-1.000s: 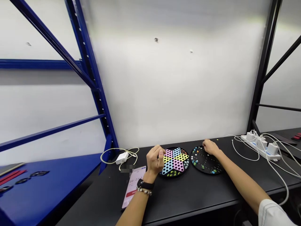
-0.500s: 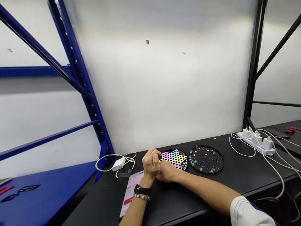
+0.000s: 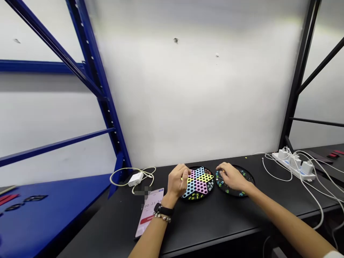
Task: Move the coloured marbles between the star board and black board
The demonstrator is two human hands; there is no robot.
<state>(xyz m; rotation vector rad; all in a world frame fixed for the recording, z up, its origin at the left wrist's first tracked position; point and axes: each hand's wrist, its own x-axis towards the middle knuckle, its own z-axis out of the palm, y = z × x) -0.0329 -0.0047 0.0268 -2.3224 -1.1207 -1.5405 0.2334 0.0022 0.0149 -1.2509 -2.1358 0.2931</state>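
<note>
My left hand point(image 3: 177, 182) is closed at the left edge of a round Chinese checkers board point(image 3: 198, 182). Its fingers are curled, and whatever they may hold is hidden. The board carries a pink, blue and yellow star full of holes, with coloured marbles around the star under its rim. Over the left part of a round black tray point(image 3: 251, 177) reaches my right hand point(image 3: 233, 176), thumb and fingers apart and pointing left. Glass marbles point(image 3: 242, 193) lie in that tray, some covered by this hand.
A phone point(image 3: 150, 211) showing a running timer lies left of my left forearm. Behind it are a white adapter point(image 3: 135, 179) and a looped cable. A power strip point(image 3: 294, 166) with plugs and trailing white cables sits at the right. A white wall point(image 3: 204, 107) rises behind the table.
My right hand has moved right, from beside my left hand to above the black tray. The star board is now less covered. My left hand stays curled near its edge.
</note>
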